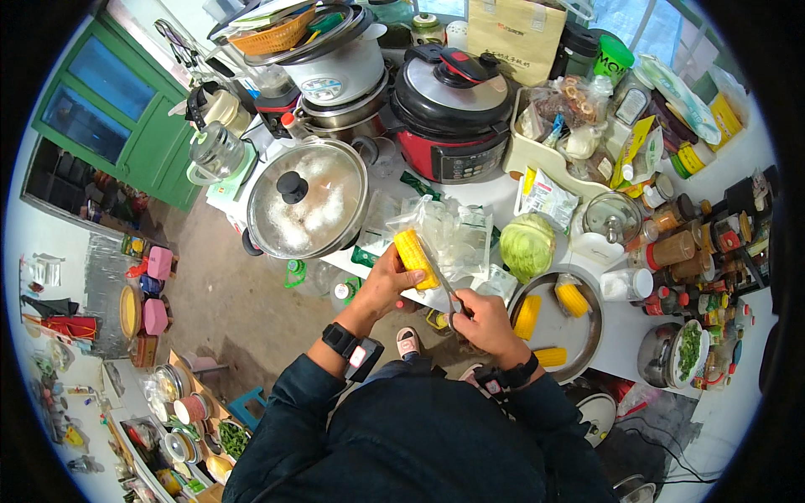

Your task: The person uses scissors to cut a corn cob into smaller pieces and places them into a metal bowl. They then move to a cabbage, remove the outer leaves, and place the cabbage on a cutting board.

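Note:
My left hand [388,284] holds a piece of yellow corn cob [413,256] in clear plastic wrapping, tilted upright over the table's front edge. In my right hand [487,320] is a pair of metal scissors [445,286], its blades lying along the right side of the corn. Whether the blades are parted cannot be made out. To the right, a round metal basin [594,327] holds several corn pieces [527,317]; one of them, a wrapped piece [571,298], lies at the upper right. Clear plastic bags [456,232] are heaped just behind the held corn.
A lidded pan [308,198] stands at the table's left, its rim over the edge. Behind are a red and black electric pressure cooker [453,119] and stacked pots. A green cabbage [527,248] sits behind the basin, with a glass lid [612,217] and many seasoning jars farther right.

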### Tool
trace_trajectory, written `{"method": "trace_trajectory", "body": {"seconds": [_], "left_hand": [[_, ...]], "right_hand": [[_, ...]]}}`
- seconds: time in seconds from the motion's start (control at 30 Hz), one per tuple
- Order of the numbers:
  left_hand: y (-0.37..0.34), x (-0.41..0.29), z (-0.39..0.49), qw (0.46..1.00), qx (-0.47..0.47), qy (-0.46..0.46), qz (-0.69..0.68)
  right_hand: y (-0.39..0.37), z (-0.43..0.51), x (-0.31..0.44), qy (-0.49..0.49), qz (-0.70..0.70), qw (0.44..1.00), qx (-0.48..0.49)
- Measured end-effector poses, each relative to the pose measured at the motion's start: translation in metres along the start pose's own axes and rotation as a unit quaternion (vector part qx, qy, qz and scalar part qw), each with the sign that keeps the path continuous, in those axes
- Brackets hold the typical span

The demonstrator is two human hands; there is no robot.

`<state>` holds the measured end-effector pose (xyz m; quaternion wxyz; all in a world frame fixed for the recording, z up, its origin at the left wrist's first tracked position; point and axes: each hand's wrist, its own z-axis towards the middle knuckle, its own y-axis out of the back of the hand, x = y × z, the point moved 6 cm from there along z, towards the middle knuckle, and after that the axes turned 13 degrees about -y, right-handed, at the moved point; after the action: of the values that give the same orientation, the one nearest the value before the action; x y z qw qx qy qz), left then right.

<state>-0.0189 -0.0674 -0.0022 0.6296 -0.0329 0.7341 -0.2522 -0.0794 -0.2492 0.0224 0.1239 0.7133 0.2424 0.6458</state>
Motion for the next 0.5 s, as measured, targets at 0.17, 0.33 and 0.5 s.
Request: {"method": "trace_trajectory", "body": {"seconds": [0.17, 0.33, 0.5], "left_hand": [[0.019, -0.002, 0.013, 0.999, -0.017, -0.007, -0.028], [0.035, -0.006, 0.021, 1.0, -0.001, -0.02, -0.003], [0.045, -0.003, 0.028, 1.0, -0.002, 0.001, -0.003]], "right_hand": [[-0.014, 0.021, 0.0, -0.016, -0.012, 0.999, 0.034], [-0.022, 0.025, 0.004, -0.036, -0.035, 0.996, 0.08], [-0.023, 0.022, 0.009, -0.023, -0.027, 0.998, 0.043]]}}
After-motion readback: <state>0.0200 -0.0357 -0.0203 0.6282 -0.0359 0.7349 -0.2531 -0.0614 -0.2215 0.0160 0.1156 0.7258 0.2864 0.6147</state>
